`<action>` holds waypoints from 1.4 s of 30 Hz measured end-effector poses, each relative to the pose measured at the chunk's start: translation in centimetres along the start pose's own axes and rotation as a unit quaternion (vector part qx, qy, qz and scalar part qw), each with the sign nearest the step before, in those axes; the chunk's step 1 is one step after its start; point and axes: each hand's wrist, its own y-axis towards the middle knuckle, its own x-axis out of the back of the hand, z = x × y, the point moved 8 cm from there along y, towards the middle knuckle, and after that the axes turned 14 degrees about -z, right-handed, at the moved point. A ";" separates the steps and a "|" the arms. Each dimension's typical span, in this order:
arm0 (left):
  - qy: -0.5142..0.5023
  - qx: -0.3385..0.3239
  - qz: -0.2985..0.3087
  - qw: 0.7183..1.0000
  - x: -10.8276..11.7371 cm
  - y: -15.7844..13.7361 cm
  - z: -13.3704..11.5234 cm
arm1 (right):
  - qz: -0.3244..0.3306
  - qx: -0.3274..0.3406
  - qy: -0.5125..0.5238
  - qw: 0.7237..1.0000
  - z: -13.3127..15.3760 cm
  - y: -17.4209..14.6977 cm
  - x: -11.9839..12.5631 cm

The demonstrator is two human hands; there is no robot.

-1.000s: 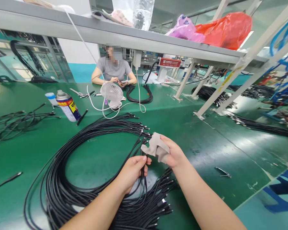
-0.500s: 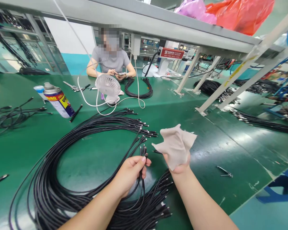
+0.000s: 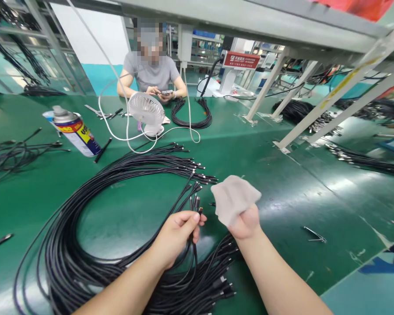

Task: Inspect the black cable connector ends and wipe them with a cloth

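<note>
My left hand [image 3: 180, 234] is closed around several black cable ends, their connectors [image 3: 195, 203] poking up past the thumb and fingertips. To its right, my right hand [image 3: 246, 221] holds a pale grey cloth [image 3: 233, 197] that spreads over the fingers and hides most of them. A thin dark tip [image 3: 212, 204] shows at the cloth's left edge; I cannot make out what it belongs to. Beneath and left of my hands, a large looped bundle of black cables [image 3: 62, 232] lies on the green table, with one set of connector ends [image 3: 221, 284] below my hands.
A spray can [image 3: 77, 133] and a black pen-like stick [image 3: 103, 151] lie beyond the bundle, near a small white fan [image 3: 146, 109]. Small nippers [image 3: 315, 235] rest at right. A person [image 3: 154, 72] sits opposite, holding a phone. Shelf posts [image 3: 298, 113] stand at right.
The cloth has shifted slightly left and lies differently over my right hand, showing more of the thumb side. My left hand keeps its hold on the cables. The camera view has tilted a little.
</note>
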 end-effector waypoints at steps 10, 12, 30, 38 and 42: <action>-0.001 0.002 0.016 1.000 -0.3 -0.4 -0.1 | 0.092 -0.085 -0.021 0.992 -1.7 -2.0 -5.0; 0.002 0.001 0.017 1.000 -0.3 -0.4 0.0 | 0.106 -0.066 -0.049 0.991 -1.4 -2.3 -5.4; -0.056 0.073 0.040 0.995 -0.8 -0.7 0.5 | 0.141 -0.041 -0.065 0.987 -1.2 -1.8 -5.0; -0.082 0.082 0.056 0.992 -1.0 -0.9 0.4 | 0.156 -0.025 -0.088 0.984 -0.1 -2.1 -5.0; -0.097 0.084 0.071 0.989 -1.2 -1.1 0.4 | 0.153 0.014 -0.085 0.984 0.6 -2.3 -4.8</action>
